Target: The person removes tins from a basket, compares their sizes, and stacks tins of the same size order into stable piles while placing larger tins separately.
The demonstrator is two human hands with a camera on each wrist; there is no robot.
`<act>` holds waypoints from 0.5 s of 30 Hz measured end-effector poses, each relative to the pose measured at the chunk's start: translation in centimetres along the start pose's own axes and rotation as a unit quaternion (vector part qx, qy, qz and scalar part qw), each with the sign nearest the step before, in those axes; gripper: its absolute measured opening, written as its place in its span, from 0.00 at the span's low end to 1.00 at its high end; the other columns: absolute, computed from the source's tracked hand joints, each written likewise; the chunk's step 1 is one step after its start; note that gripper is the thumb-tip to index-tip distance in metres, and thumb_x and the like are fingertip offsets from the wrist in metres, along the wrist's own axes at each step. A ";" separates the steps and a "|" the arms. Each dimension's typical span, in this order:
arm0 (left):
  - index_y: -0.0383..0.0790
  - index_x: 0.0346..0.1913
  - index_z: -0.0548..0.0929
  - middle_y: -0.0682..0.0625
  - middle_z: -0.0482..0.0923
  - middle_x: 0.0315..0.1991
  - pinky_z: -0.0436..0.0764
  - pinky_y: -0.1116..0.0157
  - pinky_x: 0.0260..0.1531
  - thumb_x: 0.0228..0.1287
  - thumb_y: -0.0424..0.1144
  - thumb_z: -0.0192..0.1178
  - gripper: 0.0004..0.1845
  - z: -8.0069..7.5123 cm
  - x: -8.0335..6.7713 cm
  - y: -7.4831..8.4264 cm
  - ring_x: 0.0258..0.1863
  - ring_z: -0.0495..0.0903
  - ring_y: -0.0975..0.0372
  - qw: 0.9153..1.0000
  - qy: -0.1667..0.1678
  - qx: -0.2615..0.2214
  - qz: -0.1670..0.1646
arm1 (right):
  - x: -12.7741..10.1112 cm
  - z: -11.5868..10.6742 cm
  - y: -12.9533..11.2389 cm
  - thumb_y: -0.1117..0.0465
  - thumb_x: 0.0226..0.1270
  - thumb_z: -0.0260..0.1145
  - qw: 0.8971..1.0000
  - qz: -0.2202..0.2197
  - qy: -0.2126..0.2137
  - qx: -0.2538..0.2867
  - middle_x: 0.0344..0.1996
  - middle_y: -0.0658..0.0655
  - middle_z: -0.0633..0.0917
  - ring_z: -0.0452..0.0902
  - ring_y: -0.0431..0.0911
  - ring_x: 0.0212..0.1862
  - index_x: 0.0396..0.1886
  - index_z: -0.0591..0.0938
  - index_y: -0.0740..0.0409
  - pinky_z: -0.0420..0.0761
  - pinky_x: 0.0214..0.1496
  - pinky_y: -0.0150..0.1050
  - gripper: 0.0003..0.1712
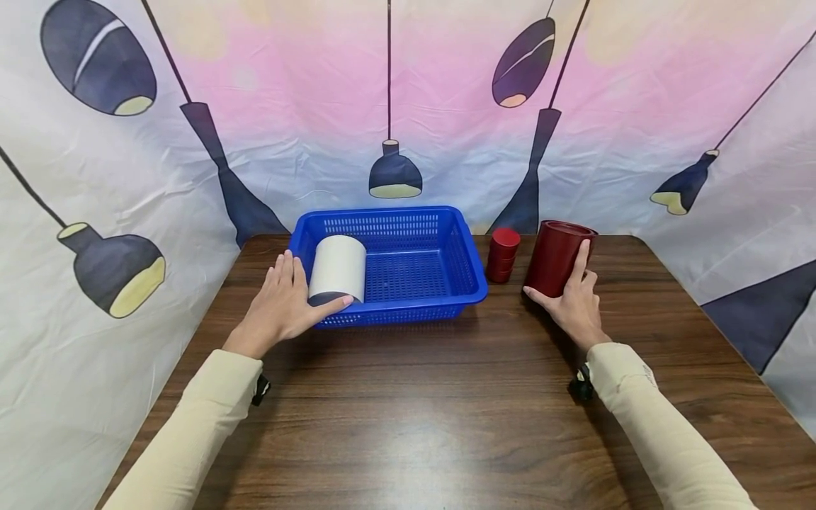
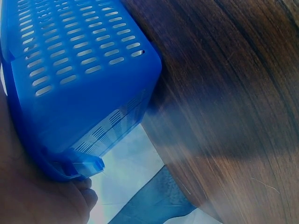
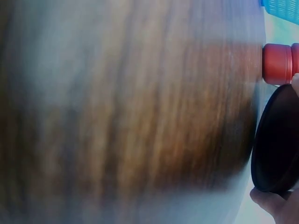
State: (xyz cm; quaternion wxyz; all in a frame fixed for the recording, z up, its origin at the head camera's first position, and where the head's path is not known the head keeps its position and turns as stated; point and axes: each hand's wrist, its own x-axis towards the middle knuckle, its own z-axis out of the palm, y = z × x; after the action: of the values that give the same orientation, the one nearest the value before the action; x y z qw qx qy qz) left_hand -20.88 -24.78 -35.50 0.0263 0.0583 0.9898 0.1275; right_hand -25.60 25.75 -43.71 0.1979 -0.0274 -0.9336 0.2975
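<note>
Hands on two cylinders, we note. Left hand (image 1: 280,301) grips white cylindrical canister with dark base (image 1: 338,269), thumb under near end, fingers along left side; canister lies tilted over near-left rim of blue perforated plastic basket (image 1: 417,265). We see right hand (image 1: 574,301) wrapped round dark red cylindrical container (image 1: 557,256), index finger straight up its side, thumb at base; container tilted, right of basket on dark wood-grain table (image 1: 446,411). Small red lidded jar (image 1: 502,255) stands between basket and container.
</note>
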 end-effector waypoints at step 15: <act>0.20 0.77 0.38 0.26 0.28 0.78 0.37 0.39 0.75 0.55 0.84 0.45 0.73 0.0 0.0 0.0 0.78 0.30 0.35 1.000 0.001 0.001 0.001 | -0.1 -0.4 -0.3 0.36 0.53 0.77 1.000 0.019 0.002 -0.018 0.63 0.80 0.62 0.73 0.80 0.46 0.80 0.24 0.38 0.75 0.47 0.74 0.79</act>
State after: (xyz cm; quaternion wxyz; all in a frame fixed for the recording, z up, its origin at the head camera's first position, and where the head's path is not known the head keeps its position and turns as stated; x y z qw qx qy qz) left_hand -20.91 -24.74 -35.45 0.0248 0.0592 0.9899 0.1263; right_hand -25.30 25.72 -43.33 0.1931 -0.0494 -0.9378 0.2843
